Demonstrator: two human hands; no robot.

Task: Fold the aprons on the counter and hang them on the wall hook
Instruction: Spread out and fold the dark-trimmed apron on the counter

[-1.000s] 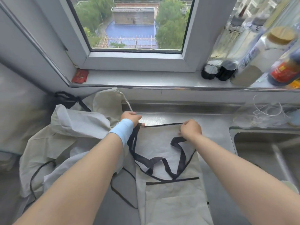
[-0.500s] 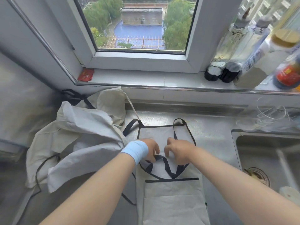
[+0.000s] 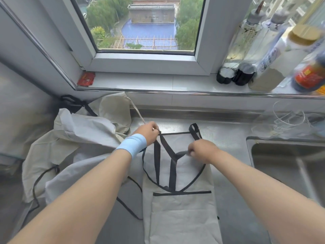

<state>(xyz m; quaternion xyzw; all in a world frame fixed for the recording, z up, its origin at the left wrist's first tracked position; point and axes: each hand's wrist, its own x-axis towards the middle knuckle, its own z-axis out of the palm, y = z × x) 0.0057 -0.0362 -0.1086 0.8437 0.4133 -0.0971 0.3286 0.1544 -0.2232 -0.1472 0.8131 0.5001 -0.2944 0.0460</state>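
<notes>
A pale grey apron (image 3: 181, 206) with black trim lies flat and narrow on the steel counter (image 3: 226, 138), bib end toward the window. Its black straps (image 3: 171, 166) cross over the bib. My left hand (image 3: 148, 132), with a light blue wristband, pinches a strap at the bib's top left corner. My right hand (image 3: 202, 149) is closed on another strap over the bib, lifting it slightly. A heap of crumpled pale aprons (image 3: 75, 147) lies to the left. No wall hook is in view.
A sink (image 3: 288, 166) is set into the counter at right. Clear plastic packaging (image 3: 288, 122) lies behind it. Bottles and jars (image 3: 274, 55) crowd the right of the window sill (image 3: 158, 81); a small red packet (image 3: 86, 78) sits at its left end.
Both hands left the middle of the bib, each pulling a black strap: the left went up to the top left corner, the right moved right. The straps now run straighter.
</notes>
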